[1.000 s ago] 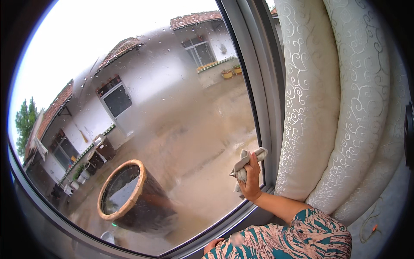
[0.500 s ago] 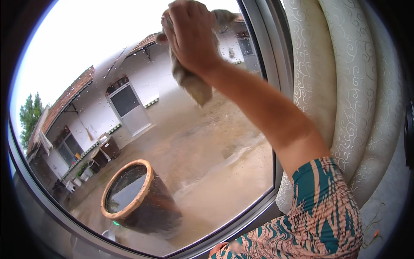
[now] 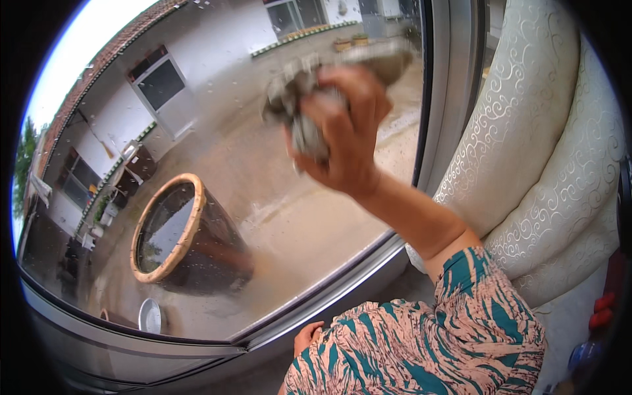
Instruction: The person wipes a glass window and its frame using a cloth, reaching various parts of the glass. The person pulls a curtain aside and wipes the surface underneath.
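Note:
My right hand (image 3: 345, 128) is closed on a crumpled grey-green cloth (image 3: 306, 99), raised in front of the window pane (image 3: 263, 217). Bunched folds stick out past the fingers, and one end of the cloth trails off to the right. Motion blurs both hand and cloth; whether they touch the glass I cannot tell. Water drops and smears mark the pane. Low down, by the window's bottom frame, a small part of my left hand (image 3: 307, 336) shows beside my patterned green and pink clothing. Its fingers are mostly hidden.
A metal window frame (image 3: 322, 289) runs along the bottom and right of the glass. Pale curtains (image 3: 526, 131) with a scroll pattern hang at the right. Beyond the pane lie a large water-filled vat (image 3: 220, 253), a metal basin (image 3: 150, 316) and a white building (image 3: 204, 49).
My right hand has come down from the top of the pane with the cloth, now bunched more tightly. The view has tilted lower, showing the basin and more of my left hand.

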A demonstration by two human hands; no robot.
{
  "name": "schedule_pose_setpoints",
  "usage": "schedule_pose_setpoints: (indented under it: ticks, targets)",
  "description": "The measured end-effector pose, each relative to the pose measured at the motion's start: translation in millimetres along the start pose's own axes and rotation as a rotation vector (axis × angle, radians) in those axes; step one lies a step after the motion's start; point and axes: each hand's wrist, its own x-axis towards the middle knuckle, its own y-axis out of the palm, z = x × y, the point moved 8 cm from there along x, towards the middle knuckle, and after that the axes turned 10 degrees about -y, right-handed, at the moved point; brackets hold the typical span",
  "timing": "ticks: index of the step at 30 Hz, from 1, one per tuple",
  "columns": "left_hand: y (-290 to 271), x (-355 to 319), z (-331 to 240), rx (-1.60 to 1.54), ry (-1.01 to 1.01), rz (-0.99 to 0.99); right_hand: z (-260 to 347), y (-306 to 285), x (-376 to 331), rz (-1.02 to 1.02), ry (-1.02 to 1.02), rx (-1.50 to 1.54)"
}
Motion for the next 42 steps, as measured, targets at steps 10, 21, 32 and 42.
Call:
schedule_pose_setpoints:
  ticks: [10, 21, 32, 42]
  targets:
    - [-26.6, -18.3, -27.1, 0.304, 0.02, -0.005, 96.5, -64.7, -278.3, 0.616, 0.267, 0.172]
    - [-45.2, -3.5, 2.7, 0.183, 0.005, -0.03, 23.8, -64.4, -219.3, 0.415, 0.563, 0.112]
    - [-32.0, 1.1, 3.1, 0.278, 0.032, -0.02, -100.6, -63.1, -78.3, -0.011, 0.245, -0.139]
    - [-34.8, -23.9, -20.6, 0.315, -0.042, 0.007, 25.2, -116.8, -403.7, 0.434, 1.147, -0.231]
